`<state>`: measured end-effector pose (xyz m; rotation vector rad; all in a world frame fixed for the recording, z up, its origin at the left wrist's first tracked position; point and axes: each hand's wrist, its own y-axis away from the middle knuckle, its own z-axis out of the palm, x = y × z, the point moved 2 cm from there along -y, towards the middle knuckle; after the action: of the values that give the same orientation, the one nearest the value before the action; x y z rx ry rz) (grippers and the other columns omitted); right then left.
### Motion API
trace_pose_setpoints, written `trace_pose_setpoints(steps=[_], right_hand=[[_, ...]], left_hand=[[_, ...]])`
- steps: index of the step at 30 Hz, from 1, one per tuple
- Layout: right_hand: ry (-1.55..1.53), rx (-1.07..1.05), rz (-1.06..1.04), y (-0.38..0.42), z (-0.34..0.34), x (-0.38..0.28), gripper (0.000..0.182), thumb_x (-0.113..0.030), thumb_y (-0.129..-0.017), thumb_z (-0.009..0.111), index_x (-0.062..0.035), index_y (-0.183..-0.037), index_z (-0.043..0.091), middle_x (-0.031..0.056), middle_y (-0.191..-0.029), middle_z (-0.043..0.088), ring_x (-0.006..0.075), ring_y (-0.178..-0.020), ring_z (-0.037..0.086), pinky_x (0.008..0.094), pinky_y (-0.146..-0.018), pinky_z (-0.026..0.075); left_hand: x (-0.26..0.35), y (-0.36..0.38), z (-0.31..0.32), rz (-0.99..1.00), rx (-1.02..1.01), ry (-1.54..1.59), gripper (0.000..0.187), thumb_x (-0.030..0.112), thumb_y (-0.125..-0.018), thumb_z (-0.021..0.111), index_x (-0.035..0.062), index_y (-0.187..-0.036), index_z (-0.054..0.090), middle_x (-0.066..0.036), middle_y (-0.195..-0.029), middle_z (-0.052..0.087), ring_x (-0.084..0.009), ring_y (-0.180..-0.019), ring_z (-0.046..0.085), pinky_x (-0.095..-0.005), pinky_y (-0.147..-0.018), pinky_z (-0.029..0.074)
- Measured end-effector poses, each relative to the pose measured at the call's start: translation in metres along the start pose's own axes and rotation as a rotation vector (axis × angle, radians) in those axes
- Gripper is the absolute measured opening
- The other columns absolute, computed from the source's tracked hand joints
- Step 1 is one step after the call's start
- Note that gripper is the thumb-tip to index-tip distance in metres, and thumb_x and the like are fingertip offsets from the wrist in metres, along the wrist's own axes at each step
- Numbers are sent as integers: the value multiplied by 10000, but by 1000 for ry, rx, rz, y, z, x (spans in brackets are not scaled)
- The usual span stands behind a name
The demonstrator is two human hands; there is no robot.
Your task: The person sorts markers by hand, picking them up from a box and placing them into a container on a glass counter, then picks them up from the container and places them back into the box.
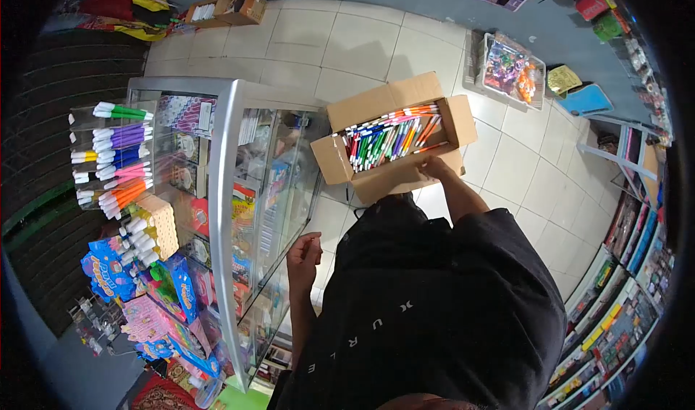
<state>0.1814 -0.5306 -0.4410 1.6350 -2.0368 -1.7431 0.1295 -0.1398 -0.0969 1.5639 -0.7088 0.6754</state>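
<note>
An open cardboard box point(391, 172) full of colored marker pens point(394, 138) stands in front of me, its flaps folded outward. My right hand point(436, 168) is at the near flap, toward its right end, with the fingers closed on the cardboard. Between the glass display case point(235, 156) and my body, my left hand point(305, 258) is raised with curled fingers; whether anything small is in them I cannot make out. Markers grouped by color, among them green markers point(121, 111), purple markers point(121, 135) and orange markers point(127, 195), sit in a clear holder on the case.
The glass case borders my left side, with toy packages point(108, 269) and a woven basket point(162, 229) on top. A plastic bin point(512, 69) stands on the tiled floor at the far right. Small cartons point(230, 10) lie by the back wall. Stocked shelves point(615, 316) curve along the right.
</note>
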Motion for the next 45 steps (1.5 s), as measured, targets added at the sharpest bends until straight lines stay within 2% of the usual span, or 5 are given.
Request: trace_pose_setpoints(steps=[14, 24, 38, 42, 45], right_hand=[[-39, 59, -223, -78, 68, -60, 153, -218, -725, 697, -91, -810, 681, 101, -761, 665, 198, -723, 652, 336, -643, 514], [373, 128, -65, -127, 82, -66, 215, -294, -790, 610, -95, -797, 692, 141, -831, 688, 296, -801, 671, 387, -726, 532], [-77, 184, 281, -142, 81, -99, 307, -296, -688, 674, -12, -806, 661, 187, -853, 690, 319, -800, 685, 396, -737, 542], [-363, 347, 521, -140, 99, -71, 334, -154, -749, 658, 18, -1005, 530, 188, -807, 655, 282, -660, 677, 384, -623, 543], [-231, 273, 207, -159, 112, -5, 411, -152, -797, 619, -7, -1121, 411, 218, -863, 634, 301, -784, 676, 419, -647, 536]], left_hand=[[-7, 1, 11, -176, 99, -162, 197, 164, -923, 602, 36, -1070, 631, 6, -728, 564, -47, -617, 466, -198, -559, 389], [-39, 29, 12, -270, 186, -84, 190, 148, -931, 586, 43, -1082, 633, 1, -758, 579, -51, -638, 494, -199, -571, 403], [-51, 55, 27, -358, 287, -37, 200, 147, -933, 581, 24, -1085, 623, -21, -783, 603, -74, -675, 521, -220, -610, 436], [-61, 59, 23, -361, 292, -2, 207, 151, -933, 581, 27, -1093, 624, -24, -778, 604, -74, -672, 523, -221, -611, 437], [-62, 58, 24, -372, 271, -11, 209, 152, -932, 583, 31, -1097, 626, -24, -784, 604, -72, -676, 524, -221, -610, 437]])
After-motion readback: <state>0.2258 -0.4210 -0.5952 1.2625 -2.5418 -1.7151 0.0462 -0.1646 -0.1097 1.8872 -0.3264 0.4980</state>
